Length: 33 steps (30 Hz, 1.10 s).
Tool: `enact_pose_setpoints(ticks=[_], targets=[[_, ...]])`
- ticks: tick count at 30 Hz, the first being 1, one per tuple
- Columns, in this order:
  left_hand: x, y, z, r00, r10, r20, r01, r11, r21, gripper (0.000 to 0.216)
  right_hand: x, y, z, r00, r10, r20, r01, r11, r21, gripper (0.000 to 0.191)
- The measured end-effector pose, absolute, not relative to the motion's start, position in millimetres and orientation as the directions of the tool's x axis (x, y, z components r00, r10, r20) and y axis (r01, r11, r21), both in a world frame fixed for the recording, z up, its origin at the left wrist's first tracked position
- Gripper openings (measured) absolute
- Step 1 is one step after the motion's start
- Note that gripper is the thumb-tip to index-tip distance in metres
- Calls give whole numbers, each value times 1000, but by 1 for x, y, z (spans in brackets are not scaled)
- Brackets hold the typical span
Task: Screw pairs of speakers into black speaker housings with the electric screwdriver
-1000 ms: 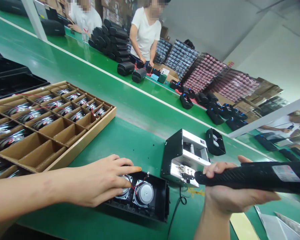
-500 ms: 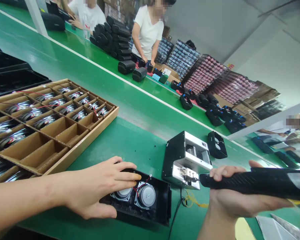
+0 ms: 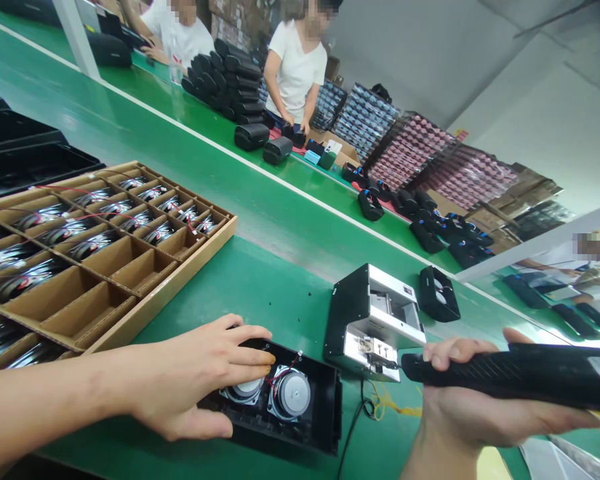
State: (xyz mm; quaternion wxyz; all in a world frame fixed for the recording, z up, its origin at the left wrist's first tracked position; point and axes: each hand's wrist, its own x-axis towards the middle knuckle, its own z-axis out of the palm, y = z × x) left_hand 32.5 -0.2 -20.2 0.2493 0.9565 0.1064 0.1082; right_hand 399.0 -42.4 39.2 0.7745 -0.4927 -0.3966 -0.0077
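My left hand [image 3: 200,377] lies across the left end of a black speaker housing [image 3: 325,407], thumb over the near side and fingers over the far side, steadying it. Inside the housing sit two round speaker drivers [image 3: 296,395] with thin red wires; my fingers partly cover the left one. In my right hand [image 3: 470,393] is a black electric screwdriver [image 3: 525,373], held nearly level. Its tip points left and meets the front outlet of a screw feeder [image 3: 375,320], a black and silver box on the green bench. I cannot make out a screw at the tip.
A divided cardboard tray [image 3: 215,237] with several drivers stands at the left. Another black housing [image 3: 439,293] sits behind the feeder. A black cable [image 3: 353,427] runs down in front. Across the green line [image 3: 280,220], people work among black speakers [image 3: 277,151].
My right hand and the screwdriver have shifted slightly right and down, the tip still at the feeder. The housing behind the feeder has slid a little right. My left hand stays in place.
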Motion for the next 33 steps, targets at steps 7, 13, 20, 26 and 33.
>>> enact_pose_setpoints(ticks=[7,13,20,26,33], targets=[[32,0,-18,949,261,179,144,-859,491,69,397,-46,39,694,375,615,405,504,-763,93],[33,0,-16,947,269,177,153,-859,488,67,403,-45,34,668,438,602,373,503,-779,91],[33,1,-19,946,267,186,144,-857,495,70,397,-45,35,656,435,617,388,507,-770,88],[32,0,-17,950,265,165,149,-848,509,69,397,-45,33,644,462,610,363,517,-775,89],[29,2,-16,958,265,112,162,-817,553,84,408,-52,28,643,521,562,293,511,-808,102]])
